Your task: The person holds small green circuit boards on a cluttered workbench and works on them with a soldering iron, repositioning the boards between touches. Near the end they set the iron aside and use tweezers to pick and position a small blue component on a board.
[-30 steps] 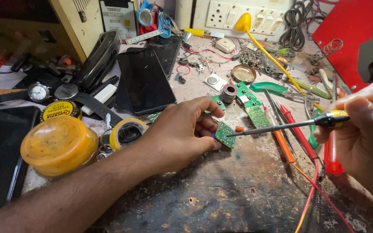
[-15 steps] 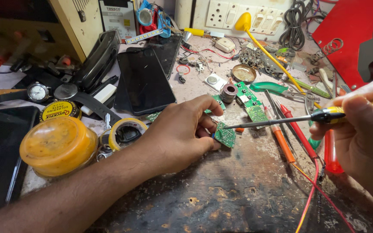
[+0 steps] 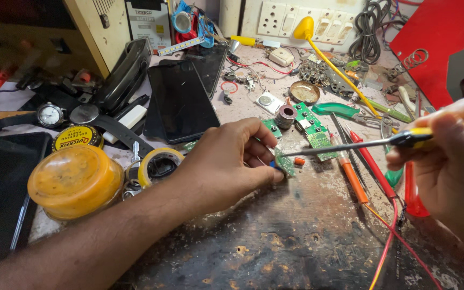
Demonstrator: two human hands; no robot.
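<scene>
Soldering iron [image 3: 350, 146] gripped in right hand [image 3: 452, 166], tip pointing left at small circuit board [image 3: 284, 162] pinched by left hand [image 3: 226, 164]

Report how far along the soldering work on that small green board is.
Done: nothing finished can be read; any joints are too small to see. In hand: the left hand pinches the small green circuit board on the workbench, and the right hand holds the soldering iron with its tip at the board's edge. Left: other green boards lie untouched behind.
</scene>
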